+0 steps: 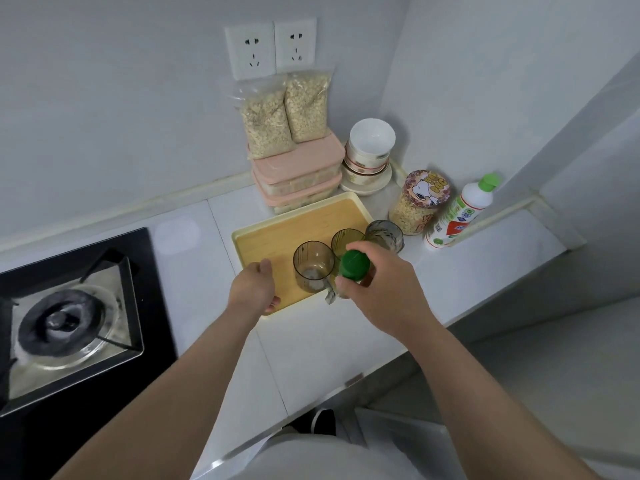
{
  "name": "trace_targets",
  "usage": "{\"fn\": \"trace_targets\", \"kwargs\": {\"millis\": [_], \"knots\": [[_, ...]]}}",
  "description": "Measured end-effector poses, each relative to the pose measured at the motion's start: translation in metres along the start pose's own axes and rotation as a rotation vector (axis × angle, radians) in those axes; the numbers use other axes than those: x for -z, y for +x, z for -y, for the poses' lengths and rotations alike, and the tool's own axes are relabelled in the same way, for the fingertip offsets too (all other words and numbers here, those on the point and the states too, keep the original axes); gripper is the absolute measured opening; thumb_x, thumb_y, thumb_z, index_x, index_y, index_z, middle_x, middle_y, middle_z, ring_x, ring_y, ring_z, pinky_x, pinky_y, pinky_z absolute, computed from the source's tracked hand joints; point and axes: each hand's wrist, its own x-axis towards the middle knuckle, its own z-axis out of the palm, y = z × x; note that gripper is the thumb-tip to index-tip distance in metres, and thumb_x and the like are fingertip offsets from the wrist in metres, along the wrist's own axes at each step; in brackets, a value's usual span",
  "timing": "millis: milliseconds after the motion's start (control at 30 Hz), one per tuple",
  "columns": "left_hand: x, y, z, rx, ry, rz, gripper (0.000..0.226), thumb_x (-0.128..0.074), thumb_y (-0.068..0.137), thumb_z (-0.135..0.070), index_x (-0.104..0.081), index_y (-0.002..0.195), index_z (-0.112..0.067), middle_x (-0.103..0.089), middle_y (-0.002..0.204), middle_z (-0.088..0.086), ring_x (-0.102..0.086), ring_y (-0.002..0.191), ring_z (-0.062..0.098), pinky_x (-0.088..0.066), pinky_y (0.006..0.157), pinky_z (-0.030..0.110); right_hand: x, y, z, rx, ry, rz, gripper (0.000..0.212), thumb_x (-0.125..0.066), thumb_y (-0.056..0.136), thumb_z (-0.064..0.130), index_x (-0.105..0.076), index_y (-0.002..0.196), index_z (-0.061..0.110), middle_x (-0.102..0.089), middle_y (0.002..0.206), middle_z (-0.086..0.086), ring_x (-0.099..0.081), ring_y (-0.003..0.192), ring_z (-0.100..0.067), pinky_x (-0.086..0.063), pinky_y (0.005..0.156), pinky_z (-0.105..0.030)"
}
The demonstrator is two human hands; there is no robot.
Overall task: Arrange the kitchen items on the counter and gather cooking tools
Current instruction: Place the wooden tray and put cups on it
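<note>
A wooden tray (298, 223) with a pale rim lies on the white counter. Two tinted glass cups stand on it: one (313, 268) at the front, another (344, 239) behind it. A third, clear glass (386, 233) stands at the tray's right corner. My right hand (381, 289) holds a small bottle with a green cap (354, 265) over the tray's front right corner. My left hand (254, 287) grips the tray's front left edge, thumb on top.
A gas hob (69, 317) takes up the left. Behind the tray stand stacked pink-lidded boxes (298, 174) with two oat bags (287, 112), stacked white bowls (369, 150), a cartoon-lidded oat jar (417, 206) and a white bottle with a green cap (460, 213). Walls close the back and right.
</note>
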Motion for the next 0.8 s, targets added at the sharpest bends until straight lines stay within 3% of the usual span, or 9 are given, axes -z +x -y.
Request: {"fn": "trace_targets", "kwargs": {"millis": [267,367,433,600,700,800], "knots": [[0.056,-0.015,0.044,-0.045,-0.009,-0.158,0.026,-0.035,0.104,-0.03,-0.055,0.109,-0.014,-0.063,0.099,0.002,-0.069,0.068,0.021,-0.059,0.078,0.043,-0.061,0.028,0.04,0.142,-0.111,0.317,0.041,-0.076,0.082,0.033,-0.059,0.118,0.025,-0.062,0.103,0.01,-0.059,0.091,-0.011,-0.051,0.077,-0.028],[0.073,-0.025,0.064,-0.065,0.035,-0.181,0.022,-0.038,0.103,-0.032,-0.056,0.105,-0.019,-0.064,0.093,-0.002,-0.069,0.07,0.019,-0.053,0.066,0.033,-0.093,0.039,0.051,0.2,-0.294,0.378,0.039,-0.071,0.087,0.034,-0.056,0.12,0.02,-0.062,0.11,0.002,-0.059,0.096,-0.019,-0.054,0.078,-0.038],[0.082,-0.029,0.079,-0.087,0.084,-0.204,0.018,-0.04,0.103,-0.033,-0.056,0.102,-0.023,-0.064,0.093,-0.003,-0.07,0.075,0.021,-0.051,0.063,0.031,-0.115,0.045,0.057,0.235,-0.405,0.414,0.038,-0.069,0.089,0.033,-0.055,0.12,0.018,-0.061,0.112,0.0,-0.06,0.096,-0.022,-0.053,0.074,-0.036],[0.09,-0.038,0.093,-0.192,0.144,-0.203,0.018,-0.046,0.102,-0.033,-0.06,0.111,-0.025,-0.061,0.114,-0.007,-0.068,0.084,0.02,-0.056,0.084,0.04,-0.143,0.062,0.05,0.21,-0.563,0.408,0.027,-0.067,0.09,0.016,-0.055,0.114,0.013,-0.062,0.105,-0.004,-0.062,0.091,-0.025,-0.053,0.066,-0.037],[0.095,-0.043,0.097,-0.223,0.123,-0.19,0.019,-0.049,0.101,-0.033,-0.059,0.115,-0.027,-0.06,0.116,-0.01,-0.068,0.081,0.018,-0.056,0.084,0.041,-0.156,0.067,0.049,0.176,-0.601,0.419,0.023,-0.065,0.089,0.011,-0.053,0.109,0.013,-0.06,0.101,-0.004,-0.058,0.085,-0.024,-0.05,0.062,-0.036],[0.1,-0.046,0.099,-0.247,0.131,-0.192,0.02,-0.05,0.101,-0.031,-0.059,0.118,-0.025,-0.059,0.116,-0.011,-0.067,0.076,0.017,-0.055,0.083,0.04,-0.161,0.067,0.051,0.19,-0.609,0.403,0.023,-0.065,0.09,0.012,-0.054,0.11,0.013,-0.061,0.102,-0.005,-0.062,0.092,-0.028,-0.052,0.063,-0.036]]}}
